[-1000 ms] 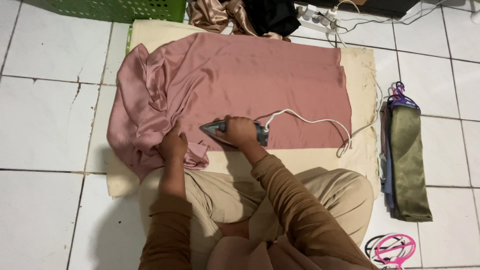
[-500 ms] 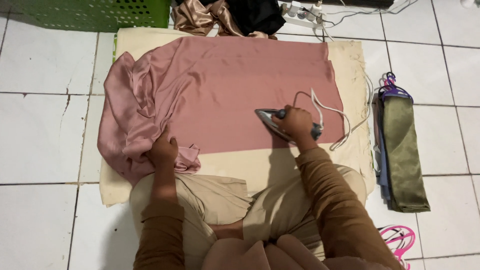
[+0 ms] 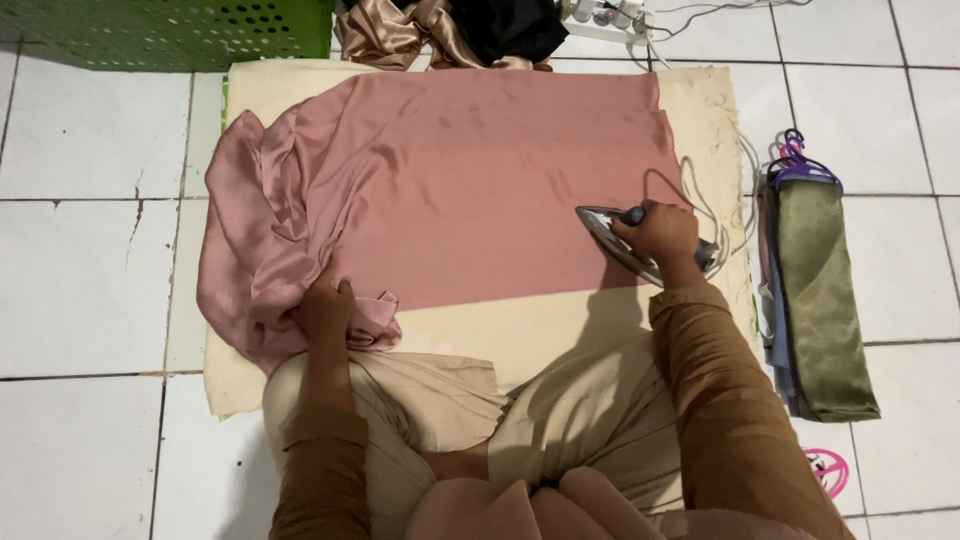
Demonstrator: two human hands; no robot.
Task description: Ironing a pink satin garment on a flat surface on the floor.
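Observation:
A pink satin cloth [image 3: 480,180] lies spread on a cream ironing mat [image 3: 520,335] on the tiled floor. Its left part is bunched in folds. My left hand [image 3: 325,305] presses down on the bunched edge near my knee. My right hand [image 3: 660,232] grips the handle of an electric iron [image 3: 610,228], which rests on the cloth's lower right corner with its tip pointing left. The iron's white cord [image 3: 712,215] loops off over the mat's right side.
A green perforated basket [image 3: 170,30] stands at the back left. Bronze and black garments [image 3: 450,30] and a power strip [image 3: 605,15] lie behind the mat. Folded olive cloth on hangers [image 3: 820,300] lies to the right; a pink hanger [image 3: 830,470] near my right leg.
My right hand has slid the iron from the cloth's lower middle to its lower right corner. My left hand has stayed on the bunched edge.

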